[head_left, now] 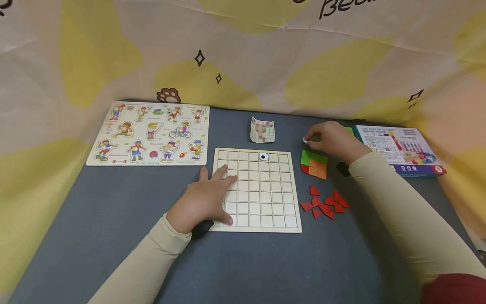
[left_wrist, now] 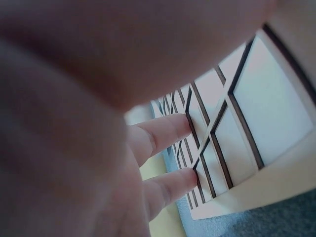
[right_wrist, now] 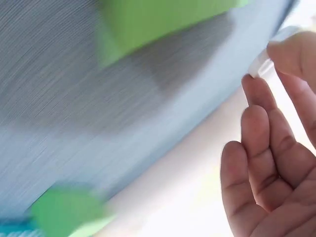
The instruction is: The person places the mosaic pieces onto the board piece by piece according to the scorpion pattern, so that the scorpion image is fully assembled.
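Observation:
My left hand [head_left: 201, 200] rests on the left side of a wooden grid board [head_left: 265, 198], its fingers spread; in the left wrist view two fingertips [left_wrist: 181, 178] touch the grid lines. A googly eye [head_left: 263, 156] lies in the board's top row. Right of the board, my right hand [head_left: 334, 139] pinches a small round white piece [head_left: 305, 140] between thumb and fingertips, probably another googly eye. In the right wrist view this white piece [right_wrist: 264, 64] is partly hidden by the thumb. Just below that hand lie green tiles [head_left: 313, 158] and orange tiles [head_left: 318, 169], with a red edge showing.
Several loose red pieces [head_left: 322, 204] are scattered right of the board. Behind the board stands a curled pattern card [head_left: 262, 131]. At the left lies a sports picture puzzle [head_left: 152, 135]; at the right, a printed box [head_left: 402, 147]. A patterned cloth [head_left: 243, 55] hangs along the back.

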The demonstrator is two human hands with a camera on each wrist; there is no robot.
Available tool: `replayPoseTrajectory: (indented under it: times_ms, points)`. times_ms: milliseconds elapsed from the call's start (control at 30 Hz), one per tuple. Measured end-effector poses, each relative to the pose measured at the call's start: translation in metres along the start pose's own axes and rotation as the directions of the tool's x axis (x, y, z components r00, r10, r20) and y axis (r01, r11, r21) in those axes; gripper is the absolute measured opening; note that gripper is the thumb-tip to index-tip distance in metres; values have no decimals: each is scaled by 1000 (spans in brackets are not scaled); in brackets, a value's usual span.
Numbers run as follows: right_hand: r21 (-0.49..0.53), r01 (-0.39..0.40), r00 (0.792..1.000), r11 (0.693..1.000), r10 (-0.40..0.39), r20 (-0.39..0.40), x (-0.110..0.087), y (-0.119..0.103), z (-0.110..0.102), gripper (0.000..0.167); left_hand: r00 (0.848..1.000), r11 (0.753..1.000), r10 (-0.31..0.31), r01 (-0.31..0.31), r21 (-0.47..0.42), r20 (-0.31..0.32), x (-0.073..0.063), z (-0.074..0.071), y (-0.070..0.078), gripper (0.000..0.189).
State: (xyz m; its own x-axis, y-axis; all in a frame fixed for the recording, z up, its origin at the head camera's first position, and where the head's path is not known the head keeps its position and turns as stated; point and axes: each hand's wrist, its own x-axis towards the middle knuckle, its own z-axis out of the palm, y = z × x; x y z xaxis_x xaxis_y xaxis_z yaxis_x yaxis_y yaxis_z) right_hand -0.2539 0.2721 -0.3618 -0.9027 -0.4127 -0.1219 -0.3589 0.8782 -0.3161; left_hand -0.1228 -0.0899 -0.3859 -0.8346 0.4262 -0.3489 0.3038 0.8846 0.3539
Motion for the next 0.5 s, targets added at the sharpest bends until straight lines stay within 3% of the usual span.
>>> replayPoseTrajectory:
  times_ms: [300, 500]
  points:
    - [-26, 227, 974, 974, -227, -9, 37, -116, 35, 12, 1000, 1000, -11, 11, 2, 1, 2, 1, -1, 116]
    - [-60, 283, 959, 957, -284, 5, 50, -147, 55, 7, 1000, 1000, -18, 17, 15, 12, 3, 1, -1, 117]
